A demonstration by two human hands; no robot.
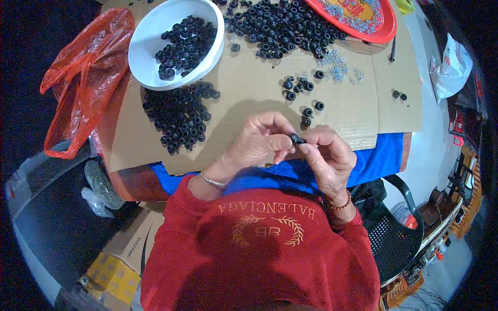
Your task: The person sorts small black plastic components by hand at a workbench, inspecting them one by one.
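Close to the cardboard's front edge, my left hand (pixel 255 139) pinches a small black round plastic part (pixel 295 138) between thumb and fingers. From the other side my right hand (pixel 329 156) is closed at the same part, thumb and forefinger on its narrow end. Just beyond my fingertips lie a few loose black parts (pixel 307 112) of the same kind. Behind them is a scatter of tiny clear pieces (pixel 336 65). A pile of black parts (pixel 181 116) spreads to the left of my hands.
A white bowl (pixel 139 57) of black parts tilts at the back left, beside a red plastic bag (pixel 85 67). A larger black heap (pixel 282 28) and a red tray (pixel 381 33) with clear pieces occupy the back. A black chair (pixel 397 233) stands at right.
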